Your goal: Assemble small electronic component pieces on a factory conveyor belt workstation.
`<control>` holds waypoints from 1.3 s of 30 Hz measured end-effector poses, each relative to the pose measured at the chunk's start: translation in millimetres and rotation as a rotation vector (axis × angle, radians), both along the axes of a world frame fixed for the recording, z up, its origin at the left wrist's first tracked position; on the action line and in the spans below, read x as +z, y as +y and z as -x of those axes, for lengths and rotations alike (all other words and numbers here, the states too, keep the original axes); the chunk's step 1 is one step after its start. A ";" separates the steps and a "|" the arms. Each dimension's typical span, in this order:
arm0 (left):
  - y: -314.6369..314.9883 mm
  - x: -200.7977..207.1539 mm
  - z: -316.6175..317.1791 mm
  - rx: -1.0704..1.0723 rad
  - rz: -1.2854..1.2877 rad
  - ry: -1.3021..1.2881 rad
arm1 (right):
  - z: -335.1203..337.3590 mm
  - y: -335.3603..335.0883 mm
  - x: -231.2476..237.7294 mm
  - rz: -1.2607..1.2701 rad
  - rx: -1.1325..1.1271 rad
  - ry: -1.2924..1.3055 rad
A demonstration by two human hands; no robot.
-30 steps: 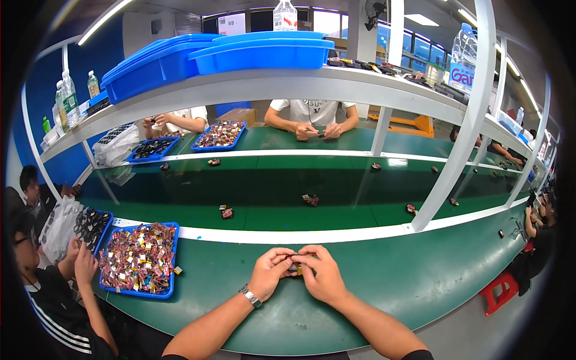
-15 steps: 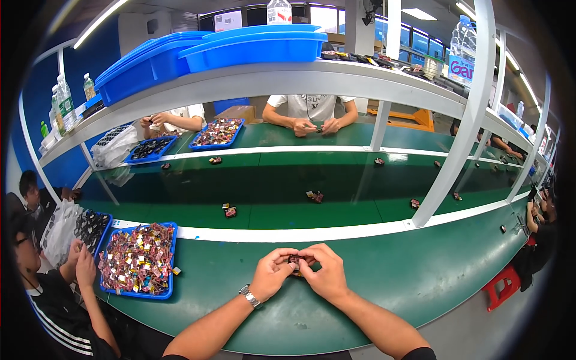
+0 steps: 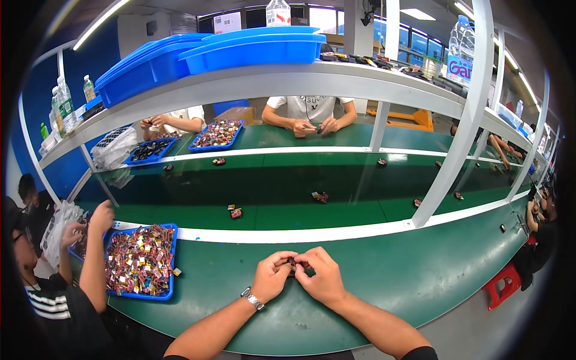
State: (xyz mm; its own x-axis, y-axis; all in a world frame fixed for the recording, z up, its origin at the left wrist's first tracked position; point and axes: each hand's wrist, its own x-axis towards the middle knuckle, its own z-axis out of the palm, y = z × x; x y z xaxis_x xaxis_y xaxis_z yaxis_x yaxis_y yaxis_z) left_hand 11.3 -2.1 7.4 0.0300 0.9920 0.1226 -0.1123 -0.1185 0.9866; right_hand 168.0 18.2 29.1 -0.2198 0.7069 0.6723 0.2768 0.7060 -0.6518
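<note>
My left hand point(image 3: 272, 278), with a metal-banded watch on its wrist, and my right hand point(image 3: 324, 279) meet over the green bench in front of me. Both are closed, thumbs and fingertips pinching one small dark part point(image 3: 293, 266) between them. Fingers cover most of it, so its exact kind does not show. Left of my hands lies a blue tray point(image 3: 174, 258), heaped with small reddish parts that carry white and yellow pieces.
Beyond a white rail point(image 3: 270, 235) runs a green conveyor belt point(image 3: 279, 177) with scattered small parts point(image 3: 236, 212). Overhead, a shelf point(image 3: 264, 77) holds blue trays point(image 3: 255, 51) and bottles. A co-worker point(image 3: 60, 300) sits close at left; another point(image 3: 309, 117) works opposite. A red stool point(image 3: 503, 287) stands right.
The parts on the belt have shifted slightly right. My right fingers have moved a little on the small part. The left co-worker's arm has risen and reaches forward.
</note>
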 end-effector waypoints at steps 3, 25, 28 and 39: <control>-1.2 0.0 0.4 0.054 -0.031 0.059 | 3.3 -2.0 0.1 -0.028 0.007 -0.023; -0.1 -5.5 1.6 0.039 -0.077 0.127 | 1.7 -4.0 2.1 -0.075 0.043 -0.046; -1.4 0.3 1.6 0.039 -0.081 0.201 | 2.4 -7.2 4.8 -0.042 0.064 -0.046; -2.9 -0.6 -7.9 0.059 0.014 0.003 | -1.3 1.9 -4.4 0.239 0.008 -0.023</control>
